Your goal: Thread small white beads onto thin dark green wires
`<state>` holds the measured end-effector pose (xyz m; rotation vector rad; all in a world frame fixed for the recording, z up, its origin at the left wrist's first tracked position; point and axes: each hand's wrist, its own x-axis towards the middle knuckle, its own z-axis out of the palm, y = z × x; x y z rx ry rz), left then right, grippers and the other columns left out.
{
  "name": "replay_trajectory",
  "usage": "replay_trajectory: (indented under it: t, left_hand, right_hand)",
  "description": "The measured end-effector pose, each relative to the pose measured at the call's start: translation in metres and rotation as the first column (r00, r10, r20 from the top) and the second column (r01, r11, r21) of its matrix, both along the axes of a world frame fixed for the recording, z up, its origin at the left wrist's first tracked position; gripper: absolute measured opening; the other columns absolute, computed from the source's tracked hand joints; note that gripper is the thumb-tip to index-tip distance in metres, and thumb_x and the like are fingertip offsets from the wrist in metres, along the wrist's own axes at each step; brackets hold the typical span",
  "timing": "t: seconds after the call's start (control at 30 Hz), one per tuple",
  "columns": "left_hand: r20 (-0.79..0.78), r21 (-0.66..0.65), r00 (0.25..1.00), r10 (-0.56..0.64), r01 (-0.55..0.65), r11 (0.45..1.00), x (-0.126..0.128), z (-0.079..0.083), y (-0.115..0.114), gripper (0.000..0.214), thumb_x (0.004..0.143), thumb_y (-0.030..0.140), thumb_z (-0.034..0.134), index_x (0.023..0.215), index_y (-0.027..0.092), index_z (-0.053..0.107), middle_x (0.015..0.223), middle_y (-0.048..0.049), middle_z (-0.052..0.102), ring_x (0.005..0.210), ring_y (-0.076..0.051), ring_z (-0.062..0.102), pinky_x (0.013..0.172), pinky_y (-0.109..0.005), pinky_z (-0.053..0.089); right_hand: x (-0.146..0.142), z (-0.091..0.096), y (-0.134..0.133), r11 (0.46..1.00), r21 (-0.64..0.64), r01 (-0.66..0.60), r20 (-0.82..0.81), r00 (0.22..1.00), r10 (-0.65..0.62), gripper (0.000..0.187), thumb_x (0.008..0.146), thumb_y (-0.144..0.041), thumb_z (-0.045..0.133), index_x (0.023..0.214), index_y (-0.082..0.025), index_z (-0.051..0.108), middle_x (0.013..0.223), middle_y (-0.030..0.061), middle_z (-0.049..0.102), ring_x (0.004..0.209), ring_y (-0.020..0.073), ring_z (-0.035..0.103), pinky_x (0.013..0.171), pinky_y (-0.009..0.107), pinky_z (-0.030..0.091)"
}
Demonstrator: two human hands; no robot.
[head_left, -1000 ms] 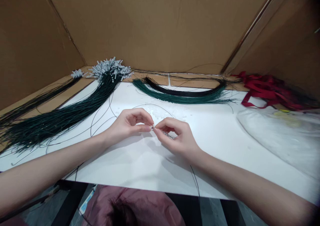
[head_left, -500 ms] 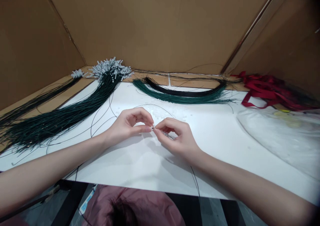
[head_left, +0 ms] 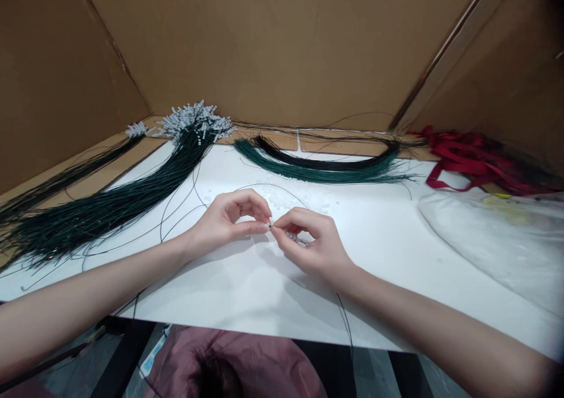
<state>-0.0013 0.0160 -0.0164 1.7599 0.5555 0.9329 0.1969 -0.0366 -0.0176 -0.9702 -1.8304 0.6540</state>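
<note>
Over the middle of the white board, my left hand [head_left: 238, 215] pinches what looks like a tiny white bead between thumb and forefinger. My right hand [head_left: 315, 239] meets it fingertip to fingertip, closed on a thin dark wire. A short beaded length of that wire [head_left: 296, 238] shows under the curled right fingers. The exact contact point is mostly covered by the fingertips. Loose white beads [head_left: 282, 199] lie scattered just behind both hands.
A thick bundle of green wires [head_left: 132, 192] with white beaded tips lies left, beside a thinner bundle [head_left: 88, 162]. Bare green wires [head_left: 317, 172] rest at the back. Red ribbon [head_left: 471, 157] and a clear plastic bag [head_left: 493, 245] are right. Cardboard walls [head_left: 273, 46] enclose the board.
Almost nothing differs. Both hands keep the same pinch at the same spot, with only a very slight shift of the fingertips.
</note>
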Motion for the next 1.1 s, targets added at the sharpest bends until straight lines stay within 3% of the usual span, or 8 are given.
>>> replay_trajectory:
  t: [0.47,1.1]
  left_hand:
    - [-0.015,-0.079,1.000,0.001,-0.002,0.997,0.0004,0.0028,-0.0006,0.016,0.077,0.014,0.075,0.090,0.016,0.066,0.086,-0.0013,0.066,0.081,-0.011,0.062,0.075,-0.021,0.050]
    - [-0.031,-0.067,1.000,-0.004,0.002,0.998,0.0013,0.0024,-0.0003,0.016,0.077,0.017,0.076,0.090,0.015,0.065,0.086,-0.0032,0.066,0.081,-0.013,0.063,0.075,-0.023,0.051]
  right_hand:
    - [-0.0005,0.0022,-0.0018,0.999,0.041,0.015,0.017,1.000,-0.016,0.011,0.080,-0.010,0.059,0.072,-0.015,0.065,0.068,0.0007,0.062,0.060,0.0099,0.054,0.056,0.022,0.042]
    - [0.0010,0.0018,0.0000,0.998,0.055,0.011,0.045,0.999,-0.013,0.012,0.081,-0.010,0.058,0.073,-0.016,0.064,0.068,0.0008,0.061,0.061,0.0110,0.054,0.058,0.023,0.042]
